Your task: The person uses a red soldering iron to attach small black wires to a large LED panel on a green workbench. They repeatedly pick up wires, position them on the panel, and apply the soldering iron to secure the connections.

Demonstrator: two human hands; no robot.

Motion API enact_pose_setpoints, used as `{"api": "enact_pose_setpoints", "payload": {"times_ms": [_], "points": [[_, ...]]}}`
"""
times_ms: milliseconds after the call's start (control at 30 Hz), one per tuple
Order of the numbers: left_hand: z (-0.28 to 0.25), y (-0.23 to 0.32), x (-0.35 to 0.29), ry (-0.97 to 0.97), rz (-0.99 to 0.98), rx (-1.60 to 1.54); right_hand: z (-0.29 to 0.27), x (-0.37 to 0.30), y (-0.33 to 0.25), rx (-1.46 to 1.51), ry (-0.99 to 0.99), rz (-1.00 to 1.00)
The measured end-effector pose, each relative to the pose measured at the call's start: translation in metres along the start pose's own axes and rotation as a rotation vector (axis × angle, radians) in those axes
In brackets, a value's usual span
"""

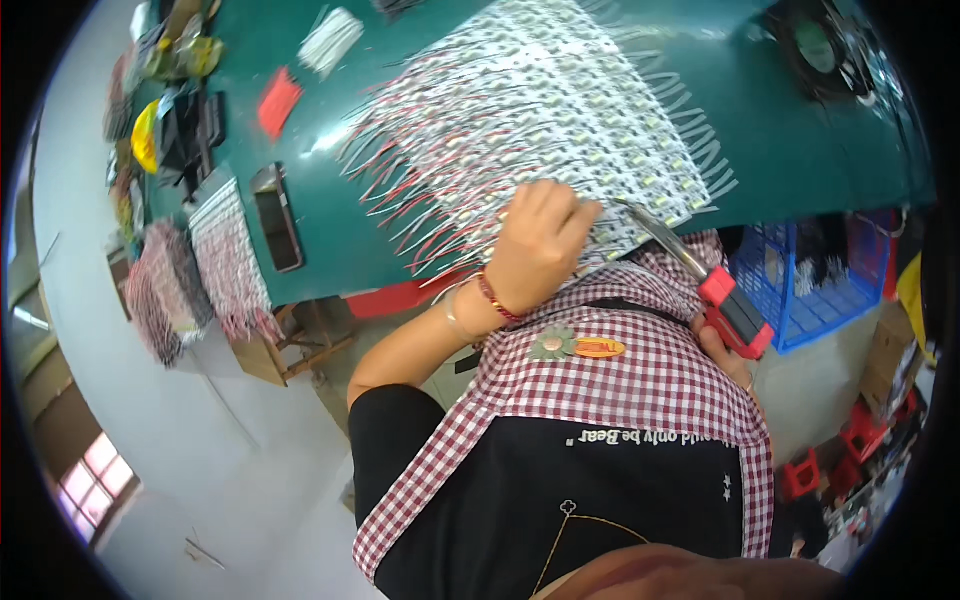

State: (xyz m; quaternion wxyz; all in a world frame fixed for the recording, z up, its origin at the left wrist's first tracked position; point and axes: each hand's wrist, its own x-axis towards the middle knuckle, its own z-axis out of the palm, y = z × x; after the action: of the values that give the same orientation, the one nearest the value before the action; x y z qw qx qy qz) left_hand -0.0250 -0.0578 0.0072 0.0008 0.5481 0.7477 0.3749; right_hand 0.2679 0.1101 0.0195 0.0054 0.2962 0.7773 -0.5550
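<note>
A wide panel of small white circuit boards lies at the table's near edge. Red and white wires fan out from its left side, and pale wire loops stick out on the right. Over its near part is my left hand, fingers curled down and closed at the boards; whatever they pinch is hidden. My right hand grips a soldering iron with a red and black handle and a metal barrel. Its tip points at the near right part of the panel, just right of my left fingers; contact cannot be made out.
On the green table lie a phone, a red piece, a white wire bundle and another wired panel. A black fan stands far right. A blue crate sits below the right edge.
</note>
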Motion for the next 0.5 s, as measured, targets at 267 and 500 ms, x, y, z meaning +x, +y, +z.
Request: {"api": "enact_pose_setpoints", "payload": {"times_ms": [267, 500], "points": [[0.009, -0.017, -0.002, 0.014, -0.007, -0.014, 0.006, 0.003, 0.004, 0.332, -0.088, 0.17], [0.009, -0.013, -0.003, -0.001, -0.042, -0.018, 0.006, 0.005, 0.008, 0.198, -0.01, 0.137]]}}
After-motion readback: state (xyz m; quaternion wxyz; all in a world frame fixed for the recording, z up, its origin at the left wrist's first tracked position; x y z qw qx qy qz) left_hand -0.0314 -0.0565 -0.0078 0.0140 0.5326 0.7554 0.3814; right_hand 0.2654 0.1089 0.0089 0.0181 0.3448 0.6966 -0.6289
